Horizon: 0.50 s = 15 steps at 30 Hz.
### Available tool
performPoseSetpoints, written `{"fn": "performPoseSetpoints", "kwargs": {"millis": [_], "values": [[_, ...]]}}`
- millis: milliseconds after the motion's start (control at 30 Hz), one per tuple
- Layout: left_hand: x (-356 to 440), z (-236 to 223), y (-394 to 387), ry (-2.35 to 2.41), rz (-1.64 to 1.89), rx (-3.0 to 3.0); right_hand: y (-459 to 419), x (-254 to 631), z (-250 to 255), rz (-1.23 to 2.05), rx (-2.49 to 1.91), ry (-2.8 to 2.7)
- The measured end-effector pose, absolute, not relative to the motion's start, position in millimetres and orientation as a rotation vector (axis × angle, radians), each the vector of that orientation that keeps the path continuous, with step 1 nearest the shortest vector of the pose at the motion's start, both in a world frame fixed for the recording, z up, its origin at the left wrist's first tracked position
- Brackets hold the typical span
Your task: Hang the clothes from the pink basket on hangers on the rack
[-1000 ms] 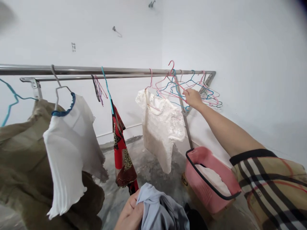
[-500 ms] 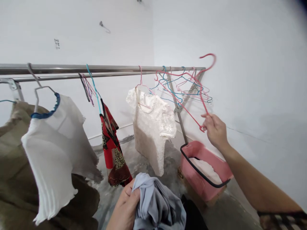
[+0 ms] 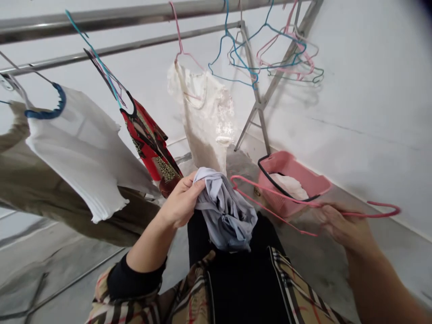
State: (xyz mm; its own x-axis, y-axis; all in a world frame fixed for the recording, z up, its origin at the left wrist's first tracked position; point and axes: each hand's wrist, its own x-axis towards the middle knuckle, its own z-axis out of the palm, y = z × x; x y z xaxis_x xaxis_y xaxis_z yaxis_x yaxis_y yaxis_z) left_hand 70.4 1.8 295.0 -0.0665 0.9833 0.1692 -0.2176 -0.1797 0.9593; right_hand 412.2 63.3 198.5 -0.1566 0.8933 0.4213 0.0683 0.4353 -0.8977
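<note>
A bunched light grey-blue garment hangs from my left hand, whose fingers pinch its upper edge in front of my body. What kind of garment it is I cannot make out. Over at the right, my right hand, slightly blurred, is closed around a pink-red clothes hanger. The hanger lies nearly level, its hook pointing right and one narrow end close to the garment without visibly touching it.
A metal drying rack crosses the top, bearing a cream lace top, a red patterned garment, a white top, olive clothing and several bare hangers. Below right stands a pink basket holding white cloth.
My right hand has taken the pink-red hanger off the rack and brought it down and right, turning it level. The view has tilted downward; my left hand keeps hold of the garment.
</note>
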Motion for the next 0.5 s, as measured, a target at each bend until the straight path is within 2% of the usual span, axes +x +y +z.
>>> {"fn": "performPoseSetpoints", "kwargs": {"millis": [100, 333, 500], "values": [[68, 295, -1, 1.064, 1.472, 1.300, 51, 422, 198, 0.997, -0.714, -1.521], [77, 295, 2, 1.288, 1.394, 1.634, 41, 418, 212, 0.597, -0.671, -2.015], [85, 295, 6, 1.319, 1.317, 1.547, 44, 413, 215, 0.525, -0.779, -1.984]]}}
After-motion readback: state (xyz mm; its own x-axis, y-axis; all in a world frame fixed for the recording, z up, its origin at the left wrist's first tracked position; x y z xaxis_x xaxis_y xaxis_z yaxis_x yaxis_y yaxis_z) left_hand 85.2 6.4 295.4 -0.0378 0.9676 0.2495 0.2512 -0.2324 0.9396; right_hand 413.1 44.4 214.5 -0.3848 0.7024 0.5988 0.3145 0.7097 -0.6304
